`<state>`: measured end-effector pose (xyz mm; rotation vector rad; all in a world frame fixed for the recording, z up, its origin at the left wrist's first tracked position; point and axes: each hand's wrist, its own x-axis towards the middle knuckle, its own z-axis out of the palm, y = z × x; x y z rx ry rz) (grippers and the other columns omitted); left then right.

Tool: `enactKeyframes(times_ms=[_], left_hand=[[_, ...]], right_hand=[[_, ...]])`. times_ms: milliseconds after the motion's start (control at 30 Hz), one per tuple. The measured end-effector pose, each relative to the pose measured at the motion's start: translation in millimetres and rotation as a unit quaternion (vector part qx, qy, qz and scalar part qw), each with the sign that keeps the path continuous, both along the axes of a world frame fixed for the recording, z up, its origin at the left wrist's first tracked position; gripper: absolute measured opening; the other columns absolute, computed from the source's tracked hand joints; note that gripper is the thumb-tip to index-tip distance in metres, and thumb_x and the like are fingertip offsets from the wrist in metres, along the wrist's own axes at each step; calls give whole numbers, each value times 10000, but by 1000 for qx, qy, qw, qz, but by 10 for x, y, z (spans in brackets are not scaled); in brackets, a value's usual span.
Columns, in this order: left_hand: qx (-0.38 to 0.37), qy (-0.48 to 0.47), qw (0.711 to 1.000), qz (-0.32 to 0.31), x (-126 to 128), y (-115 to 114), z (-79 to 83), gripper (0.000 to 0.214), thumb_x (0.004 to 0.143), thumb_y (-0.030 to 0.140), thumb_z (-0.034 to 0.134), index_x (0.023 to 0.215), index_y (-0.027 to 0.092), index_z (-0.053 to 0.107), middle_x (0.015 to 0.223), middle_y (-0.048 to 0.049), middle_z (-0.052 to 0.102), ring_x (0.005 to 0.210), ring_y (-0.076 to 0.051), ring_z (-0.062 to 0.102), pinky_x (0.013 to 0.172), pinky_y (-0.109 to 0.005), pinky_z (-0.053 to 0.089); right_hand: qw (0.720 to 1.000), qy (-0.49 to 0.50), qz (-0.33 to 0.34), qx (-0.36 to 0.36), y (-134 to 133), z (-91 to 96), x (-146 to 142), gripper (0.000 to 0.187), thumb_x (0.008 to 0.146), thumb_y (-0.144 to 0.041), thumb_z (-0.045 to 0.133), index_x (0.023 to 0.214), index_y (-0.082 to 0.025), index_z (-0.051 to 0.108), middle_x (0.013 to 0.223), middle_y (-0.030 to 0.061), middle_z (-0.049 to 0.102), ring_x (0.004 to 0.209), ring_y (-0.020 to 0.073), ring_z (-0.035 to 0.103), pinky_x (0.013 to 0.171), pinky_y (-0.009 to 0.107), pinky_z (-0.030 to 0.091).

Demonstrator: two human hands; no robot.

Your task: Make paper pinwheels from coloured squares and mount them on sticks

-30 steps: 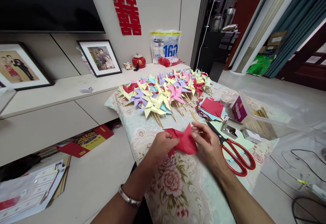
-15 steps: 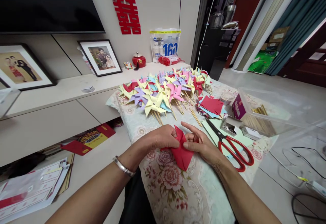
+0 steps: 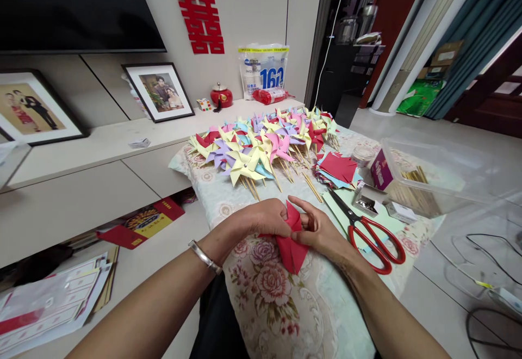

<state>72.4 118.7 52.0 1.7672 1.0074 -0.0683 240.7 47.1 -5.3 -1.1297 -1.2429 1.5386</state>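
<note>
A piece of red paper [image 3: 294, 255], partly folded, is held between both hands above the flowered tablecloth [image 3: 273, 315]. My left hand [image 3: 269, 216] is closed on its left side, with a silver bracelet on the wrist. On the other side my right hand [image 3: 316, 228] pinches the paper between thumb and fingers, its index finger stretched away. Beyond the hands lie several finished paper pinwheels [image 3: 247, 166] on sticks. Large scissors [image 3: 369, 228] with red handles rest to the right of my right hand. The fingertips' exact grip behind the paper is hidden.
Cut paper squares [image 3: 337, 167] are stacked behind the scissors. A small open box [image 3: 367, 204] of metal pieces and a clear plastic bin [image 3: 428, 171] with sticks stand at the right. Loose sticks [image 3: 312, 187] lie mid-table. Cables [image 3: 489, 245] run across the floor at right.
My left hand has shifted slightly to the right across the paper. My right thumb and fingers have drawn in closer to it, and the paper's top point has moved slightly right.
</note>
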Motion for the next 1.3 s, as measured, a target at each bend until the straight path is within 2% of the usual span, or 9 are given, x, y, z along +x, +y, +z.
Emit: enactKeyframes(times_ms=[200, 333, 400, 500, 700, 900, 1133, 1233, 1300], left_hand=[[-19, -60, 998, 13, -42, 34, -58, 284, 548, 175, 652, 475, 217, 381, 457, 86, 311, 455, -87, 249, 449, -280, 141], [-74, -135, 986, 59, -150, -1, -138, 245, 691, 392, 700, 643, 194, 564, 563, 46, 504, 511, -104, 420, 494, -241, 305], [-144, -227, 954, 134, -198, -57, -199, 326, 710, 471, 748, 743, 170, 626, 645, 4, 600, 565, -114, 509, 549, -240, 386], [-188, -324, 903, 211, -217, -185, -277, 325, 758, 468, 752, 803, 163, 649, 741, -43, 677, 656, -150, 616, 637, -268, 475], [-193, -429, 844, 258, -27, -448, -347, 293, 707, 316, 814, 933, 141, 750, 812, -72, 744, 723, -172, 660, 729, -287, 514], [-191, -441, 811, 334, 170, -533, -397, 229, 645, 276, 830, 813, 128, 784, 726, -74, 757, 677, -186, 669, 747, -307, 525], [-169, -418, 798, 399, 242, -554, -431, 257, 576, 242, 846, 797, 128, 781, 669, -50, 743, 639, -194, 671, 684, -308, 526], [-170, -408, 795, 415, 245, -553, -412, 237, 558, 220, 830, 772, 136, 776, 639, -34, 728, 610, -190, 660, 639, -300, 516], [-168, -416, 792, 415, 234, -534, -393, 178, 562, 221, 804, 715, 145, 756, 611, -23, 705, 599, -181, 645, 625, -292, 507]], right_hand=[[999, 32, -15, -16, -6, 37, -16, 888, 658, -125, 681, 1492, -176, 380, 704, -70, 584, 550, 83, 440, 537, 227, 280], [998, 46, -49, -16, -1, 68, -31, 901, 642, -137, 686, 1488, -172, 379, 716, -53, 648, 533, 89, 489, 533, 224, 312], [996, 58, -73, -16, 6, 71, -37, 925, 627, -146, 705, 1489, -161, 369, 730, -39, 685, 539, 100, 528, 544, 228, 353], [990, 84, -110, -13, 20, 60, -42, 951, 610, -166, 743, 1482, -147, 362, 754, -24, 722, 570, 123, 587, 585, 249, 426], [982, 112, -149, 7, 46, 17, -39, 891, 622, -213, 792, 1432, -178, 422, 806, 0, 758, 679, 184, 678, 670, 304, 508], [980, 134, -145, 17, 37, 8, -44, 831, 646, -191, 791, 1407, -195, 457, 900, 33, 784, 735, 201, 711, 708, 324, 529], [983, 130, -126, 21, 36, 6, -68, 743, 654, -226, 811, 1340, -212, 525, 921, 37, 775, 795, 224, 724, 735, 336, 536], [987, 105, -118, 33, 37, -3, -59, 684, 677, -264, 805, 1310, -207, 552, 925, 40, 750, 805, 220, 705, 748, 344, 529], [985, 53, -147, 75, 28, -13, -35, 638, 716, -300, 785, 1307, -207, 565, 961, 47, 715, 835, 211, 676, 769, 349, 519]])
